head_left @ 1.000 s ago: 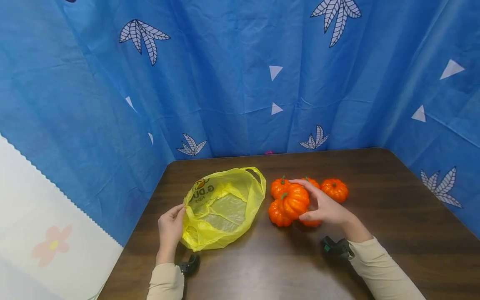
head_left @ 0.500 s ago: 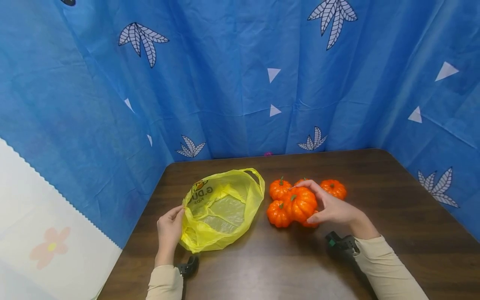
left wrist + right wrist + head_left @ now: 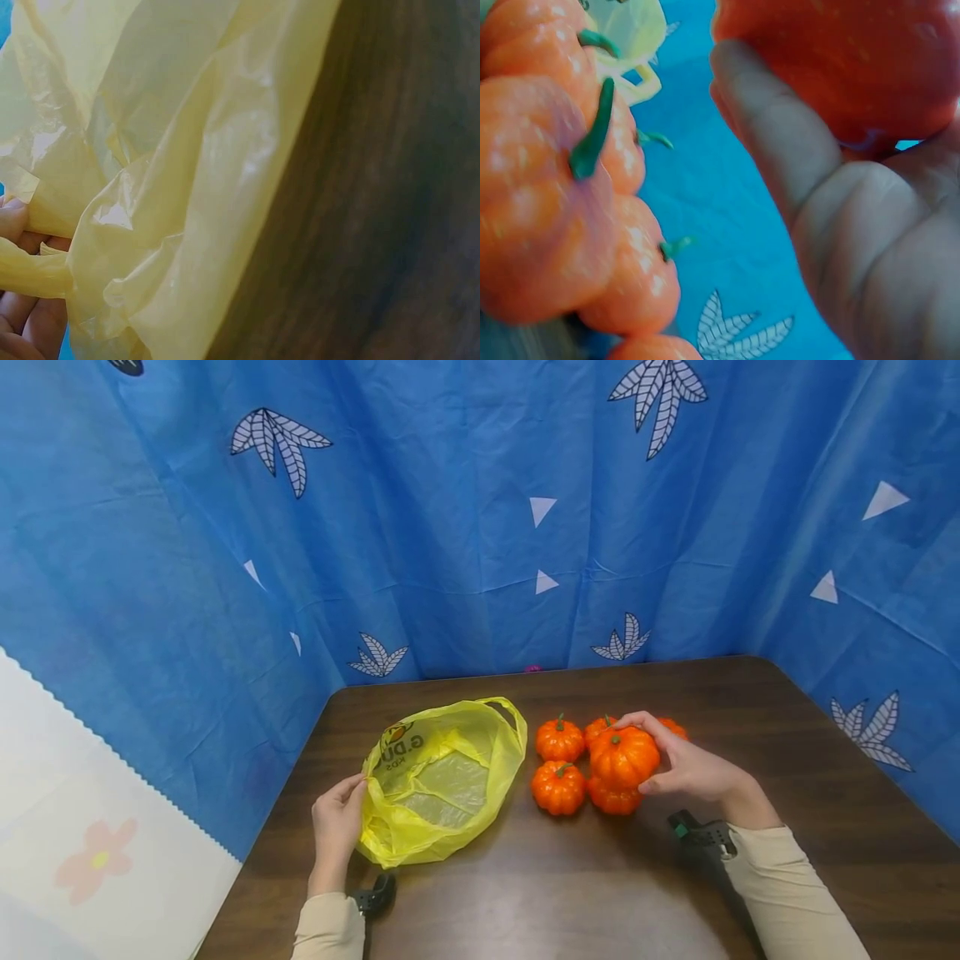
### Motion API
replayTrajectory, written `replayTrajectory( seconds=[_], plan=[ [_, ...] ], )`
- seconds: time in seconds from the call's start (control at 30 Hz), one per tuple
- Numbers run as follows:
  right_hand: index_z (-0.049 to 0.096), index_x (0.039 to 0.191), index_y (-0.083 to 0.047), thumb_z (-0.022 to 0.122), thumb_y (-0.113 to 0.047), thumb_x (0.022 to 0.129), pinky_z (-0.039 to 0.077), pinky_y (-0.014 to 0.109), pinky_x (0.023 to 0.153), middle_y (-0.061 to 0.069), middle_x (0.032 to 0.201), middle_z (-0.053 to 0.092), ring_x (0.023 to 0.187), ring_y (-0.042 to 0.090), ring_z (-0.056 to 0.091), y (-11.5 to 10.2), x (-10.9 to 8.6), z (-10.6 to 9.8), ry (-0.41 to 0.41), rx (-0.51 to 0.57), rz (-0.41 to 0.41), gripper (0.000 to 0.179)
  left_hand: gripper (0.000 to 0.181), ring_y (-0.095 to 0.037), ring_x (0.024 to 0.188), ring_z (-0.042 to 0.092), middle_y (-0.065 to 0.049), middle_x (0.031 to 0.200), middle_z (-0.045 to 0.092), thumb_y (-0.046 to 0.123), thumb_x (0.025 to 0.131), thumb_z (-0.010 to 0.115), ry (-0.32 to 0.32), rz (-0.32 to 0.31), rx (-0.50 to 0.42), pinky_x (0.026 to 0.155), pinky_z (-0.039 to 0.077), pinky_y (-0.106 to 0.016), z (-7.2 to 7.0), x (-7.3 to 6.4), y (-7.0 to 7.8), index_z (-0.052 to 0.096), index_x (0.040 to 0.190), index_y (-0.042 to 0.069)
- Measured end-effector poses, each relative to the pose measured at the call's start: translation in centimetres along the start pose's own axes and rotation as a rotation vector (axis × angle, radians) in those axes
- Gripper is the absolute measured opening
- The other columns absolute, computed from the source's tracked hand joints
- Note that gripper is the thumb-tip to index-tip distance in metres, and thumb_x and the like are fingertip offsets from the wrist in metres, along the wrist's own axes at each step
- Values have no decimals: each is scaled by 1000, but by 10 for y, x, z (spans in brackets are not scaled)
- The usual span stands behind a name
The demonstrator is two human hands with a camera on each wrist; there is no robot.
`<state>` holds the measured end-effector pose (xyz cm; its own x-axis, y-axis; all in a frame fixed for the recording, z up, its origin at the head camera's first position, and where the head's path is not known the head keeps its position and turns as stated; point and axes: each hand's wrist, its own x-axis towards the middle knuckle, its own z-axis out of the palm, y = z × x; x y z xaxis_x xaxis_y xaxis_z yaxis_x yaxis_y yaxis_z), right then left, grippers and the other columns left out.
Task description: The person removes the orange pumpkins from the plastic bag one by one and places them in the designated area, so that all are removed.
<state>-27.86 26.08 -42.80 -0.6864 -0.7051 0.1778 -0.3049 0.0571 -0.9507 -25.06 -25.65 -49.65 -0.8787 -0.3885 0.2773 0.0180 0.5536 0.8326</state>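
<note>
A yellow plastic bag [image 3: 450,785] lies on the table with its mouth spread wide and dark lettering on its inner wall. My left hand [image 3: 337,818] pinches the bag's left rim; in the left wrist view, fingers [image 3: 45,326] show behind a twisted strip of the film. My right hand [image 3: 693,768] grips an orange toy pumpkin [image 3: 624,757] between thumb and fingers, raised over the others. Beneath and around it sit more orange pumpkins with green stems, among them a front left pumpkin [image 3: 558,788], a back left pumpkin [image 3: 559,740] and a front right pumpkin [image 3: 613,797].
The brown wooden table [image 3: 495,902] carries everything. Blue curtain [image 3: 465,527] with leaf prints hangs behind and beside it, and a white cloth [image 3: 97,827] hangs at the left. Black wrist devices [image 3: 378,893] are strapped on both wrists.
My right hand has moved to the right with the held pumpkin, from over the left pumpkins to over the right ones. The left hand keeps its pinch on the bag.
</note>
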Motion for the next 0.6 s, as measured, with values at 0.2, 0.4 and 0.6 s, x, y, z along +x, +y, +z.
replayTrajectory(
  seconds=[0.2,0.4,0.6],
  plan=[
    [27,143,-10,63,4,88,60,36,90,10,136,42,115,21,57,-1,-10,-10,-2,-33,-16,67,25,-36,110,69,-20,119,71,13,101,61,-2,-2,0,93,56,-51,0,1,-1,72,120,2],
    [27,142,-8,61,6,89,60,36,90,10,136,42,115,21,57,2,-13,-16,-19,-26,-36,65,26,-36,111,68,-21,120,71,15,101,60,-9,-10,-1,93,56,-50,0,-1,-1,72,121,2],
    [27,143,-8,56,0,94,59,36,90,11,136,41,116,20,55,3,-17,-18,-20,-44,18,58,25,-35,109,69,-20,118,72,14,101,61,3,-3,-5,92,57,-50,1,1,-3,73,119,2]
  ],
)
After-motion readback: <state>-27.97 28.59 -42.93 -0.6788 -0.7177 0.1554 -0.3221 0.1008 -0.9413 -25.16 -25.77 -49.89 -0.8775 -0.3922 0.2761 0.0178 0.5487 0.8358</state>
